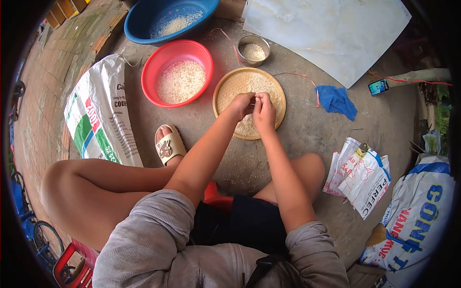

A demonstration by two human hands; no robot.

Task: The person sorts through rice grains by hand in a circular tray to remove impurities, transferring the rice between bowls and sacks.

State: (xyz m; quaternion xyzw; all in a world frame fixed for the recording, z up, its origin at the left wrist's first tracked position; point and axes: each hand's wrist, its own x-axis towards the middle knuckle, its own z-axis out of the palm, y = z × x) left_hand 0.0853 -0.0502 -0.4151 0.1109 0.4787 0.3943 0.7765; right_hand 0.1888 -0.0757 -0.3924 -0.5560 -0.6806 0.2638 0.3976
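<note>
Both hands meet above a round woven tray (222, 96) in front of me, with pale rice grains (254, 81) spread over it. My left hand (241, 105) comes in from the left with its fingers bent and pinched. Fingertip to fingertip with it, my right hand (264, 111) is pinched too. Whatever lies between the fingers is too small to make out. Just behind the tray stands a metal bowl (267, 58) of rice. To its left sits a red plastic basin (148, 77) holding more rice.
A blue basin (137, 36) with rice stands at the back. A printed sack (108, 110) lies left, near my sandalled foot (170, 146). On the right are a blue cloth (335, 102), a phone (378, 87), flattened bags (360, 177) and a large sack (415, 211). A pale board (326, 33) lies behind.
</note>
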